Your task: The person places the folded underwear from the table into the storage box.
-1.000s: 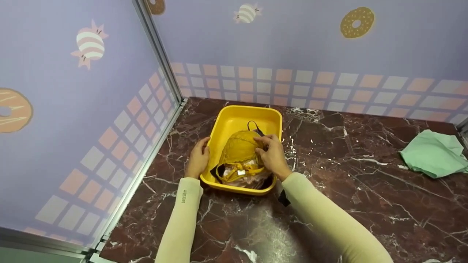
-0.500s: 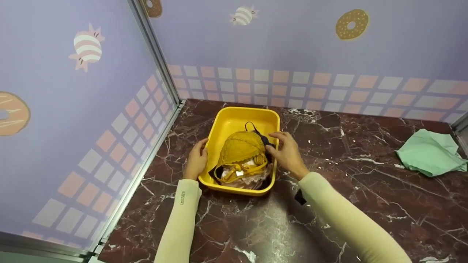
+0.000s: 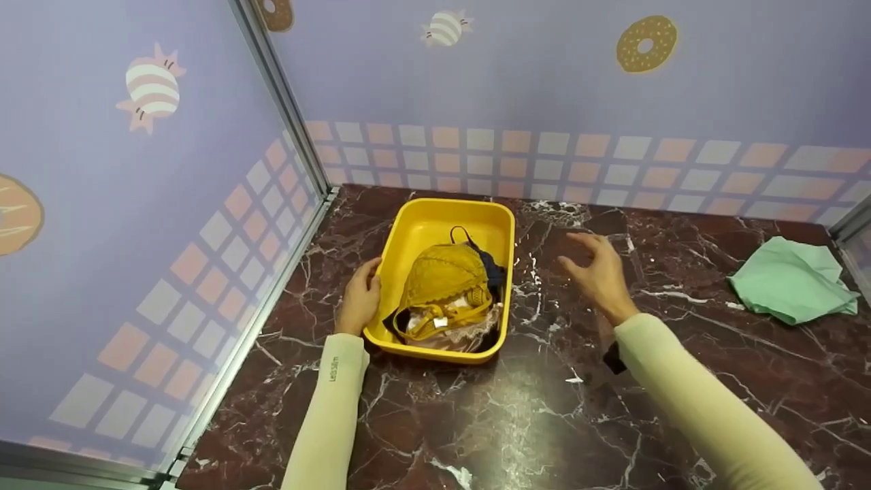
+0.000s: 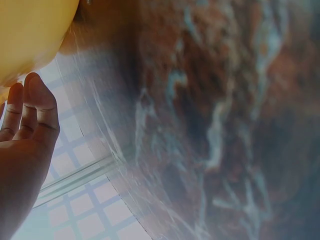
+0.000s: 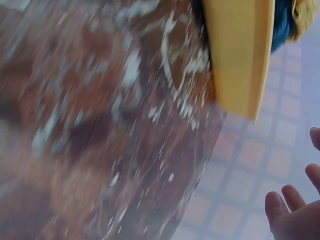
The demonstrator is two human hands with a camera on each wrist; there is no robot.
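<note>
A yellow plastic bin (image 3: 422,212) stands on the dark red marble surface in the head view. In it a mustard-yellow bra (image 3: 446,272) lies on top, its straps and a white tag toward the near end. Beneath, a navy garment (image 3: 491,269) with a thin strap shows at the right, and pale pink lace fabric (image 3: 469,338) at the front. My left hand (image 3: 358,299) rests against the bin's left side; in the left wrist view its fingers (image 4: 37,95) reach the outer wall, lightly bent. My right hand (image 3: 602,275) is in the air right of the bin, thumb and fingers spread, holding nothing.
A crumpled mint-green cloth (image 3: 793,279) lies at the far right of the marble surface (image 3: 544,415). A purple wall with sweets printed on it (image 3: 531,75) closes off the back, and another (image 3: 136,204) the left, with a metal strip along its foot.
My right hand has let go of the yellow bra and moved right, out over the bin's edge and away from it. My left hand has stayed at the bin's left side.
</note>
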